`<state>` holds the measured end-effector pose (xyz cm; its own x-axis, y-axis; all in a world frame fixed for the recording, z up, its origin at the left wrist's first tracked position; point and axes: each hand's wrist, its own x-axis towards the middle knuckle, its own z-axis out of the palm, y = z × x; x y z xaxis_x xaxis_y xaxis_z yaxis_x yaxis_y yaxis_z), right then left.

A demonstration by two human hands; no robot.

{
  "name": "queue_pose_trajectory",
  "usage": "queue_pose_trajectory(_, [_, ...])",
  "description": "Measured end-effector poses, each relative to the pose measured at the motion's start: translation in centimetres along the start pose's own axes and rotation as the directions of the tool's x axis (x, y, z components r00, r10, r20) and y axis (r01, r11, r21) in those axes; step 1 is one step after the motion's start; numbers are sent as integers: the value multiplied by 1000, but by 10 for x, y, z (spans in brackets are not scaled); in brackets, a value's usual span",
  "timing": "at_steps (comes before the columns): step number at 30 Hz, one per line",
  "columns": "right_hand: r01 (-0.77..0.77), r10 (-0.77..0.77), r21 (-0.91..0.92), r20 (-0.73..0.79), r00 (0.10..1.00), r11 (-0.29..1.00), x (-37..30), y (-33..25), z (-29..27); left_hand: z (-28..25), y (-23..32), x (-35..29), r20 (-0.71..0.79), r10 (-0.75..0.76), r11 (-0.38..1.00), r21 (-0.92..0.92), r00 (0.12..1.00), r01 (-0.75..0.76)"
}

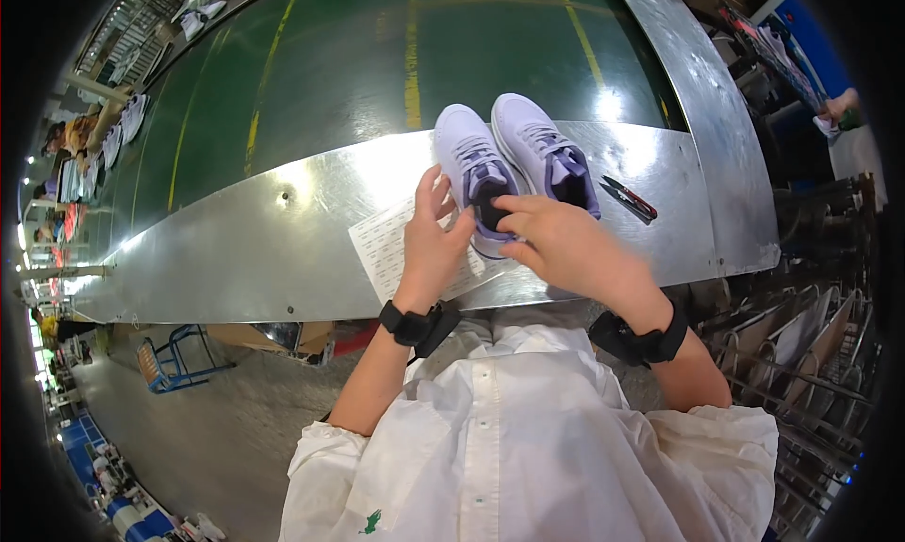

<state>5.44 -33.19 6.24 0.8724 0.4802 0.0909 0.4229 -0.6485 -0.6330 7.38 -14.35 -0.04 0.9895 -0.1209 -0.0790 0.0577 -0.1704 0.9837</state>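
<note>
- Working at the heel end of the left-hand one of two lavender lace-up sneakers with white soles: left sneaker [460, 146], just above frame centre, toe pointing up the frame.
- Right hand [558, 242]: fingers bent at that sneaker's dark-lined collar opening, fingertips by the rim. Can't tell if they pinch the lining or just touch.
- Left hand [436, 248]: half open, fingers spread and loosely curled along the sneaker's left side, thumb near the collar. Not closed round it; pressure can't be read.
- Right sneaker [524, 125]: just beside the left one, same heading, partly behind the right hand.
- White sheet printed in rows of small dark text [379, 252]: left of and below the left sneaker, partly covered by the left hand.
- Black-and-red handheld snips [630, 201]: right of the sneakers, lying slantwise.
- All of these are on the shiny bare-metal table edge [222, 264]; toes reach up to the green belt with yellow lines [330, 80], top centre.
- Black strap on each wrist: left strap [407, 325], right strap [650, 342].
- Blue-framed chair [172, 380]: lower left, on the floor.
</note>
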Motion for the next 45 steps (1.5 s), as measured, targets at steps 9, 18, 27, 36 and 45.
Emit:
queue_pose_trajectory(9, [205,-128,-269,280,951,941,22,13,15,3,-7,-3,-4,-2,1000,-5,1000,2])
queue_pose_trajectory(18, [116,-7,-413,257,966,903,30,7,27,1,-9,-1,-7,15,1000,7,1000,-15])
queue_pose_trajectory(27, [111,-125,-76,-221,967,991,-21,16,1,1,-2,-1,20,-18,999,-39,1000,19])
queue_pose_trajectory(36, [-68,34,-188,-177,984,980,-34,22,-18,-8,-3,-7,25,-86,995,-37,996,87])
queue_pose_trajectory(45, [9,1,-274,34,999,962,-10,1,-8,-66,-40,-50,165,399,486,796,902,-361])
